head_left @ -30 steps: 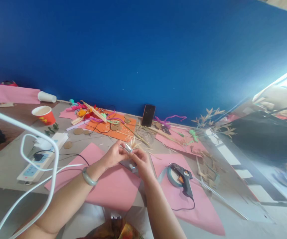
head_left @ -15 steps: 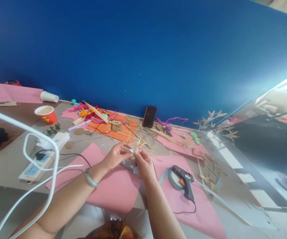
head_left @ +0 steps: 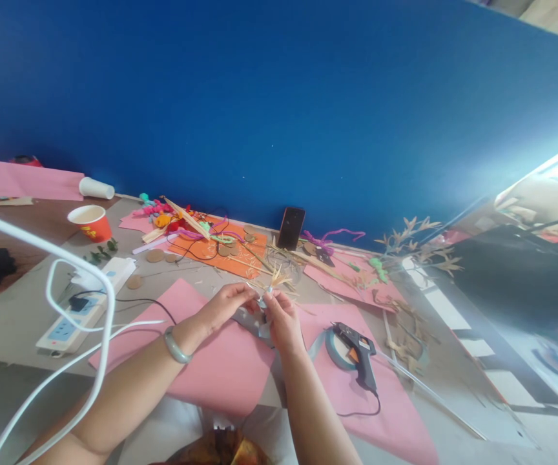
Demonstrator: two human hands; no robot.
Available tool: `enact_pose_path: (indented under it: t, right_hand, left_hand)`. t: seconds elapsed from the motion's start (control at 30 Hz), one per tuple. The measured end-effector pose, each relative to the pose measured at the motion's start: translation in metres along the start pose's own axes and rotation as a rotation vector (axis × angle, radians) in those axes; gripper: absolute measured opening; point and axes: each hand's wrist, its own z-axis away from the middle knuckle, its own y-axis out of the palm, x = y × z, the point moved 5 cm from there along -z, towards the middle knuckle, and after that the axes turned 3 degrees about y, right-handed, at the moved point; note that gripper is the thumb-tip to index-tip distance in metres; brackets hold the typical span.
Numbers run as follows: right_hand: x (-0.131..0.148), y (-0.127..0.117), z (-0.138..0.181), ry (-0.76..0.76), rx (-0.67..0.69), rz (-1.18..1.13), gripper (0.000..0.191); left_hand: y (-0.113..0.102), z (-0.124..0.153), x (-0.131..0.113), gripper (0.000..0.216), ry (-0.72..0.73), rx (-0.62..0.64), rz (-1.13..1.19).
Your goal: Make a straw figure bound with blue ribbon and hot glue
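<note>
Tabletop [head_left: 17, 323] is a total craft mess. The action is above the pink sheet [head_left: 221, 361] by the front edge, with the glue gun [head_left: 359, 349] lying off to the right. Left hand [head_left: 223, 307] and right hand [head_left: 283, 320] are both pinched tight on a little straw bundle [head_left: 275, 281], tips fanning up. Grey tape [head_left: 254, 321] trails from its base, so I'd guess the binding is started but not finished. Compared with a second back, hands and bundle sit slightly further right.
</note>
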Motion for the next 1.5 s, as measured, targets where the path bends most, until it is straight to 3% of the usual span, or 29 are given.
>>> enact_pose_path:
  t: [0.23,0.53,0.97,1.3,1.5]
  right_hand:
    - [0.0,0.005,0.001,0.035,0.057,-0.012,0.026]
    - [0.008,0.01,0.005,0.045,0.019,0.011,0.029]
    - [0.014,0.009,0.01,-0.011,-0.021,0.117,0.021]
    - [0.021,0.012,0.014,-0.096,-0.022,0.08,0.034]
    - [0.024,0.01,0.017,-0.115,-0.074,0.136,0.022]
  left_hand:
    - [-0.002,-0.001,0.008,0.027,-0.082,0.08,0.014]
    - [-0.003,0.0,-0.001,0.026,-0.083,0.065,0.021]
    - [-0.002,0.001,-0.005,0.023,-0.014,0.2,0.022]
    - [-0.007,0.001,-0.009,0.02,0.011,0.111,0.065]
    - [-0.011,-0.001,-0.01,0.019,0.051,0.053,-0.011]
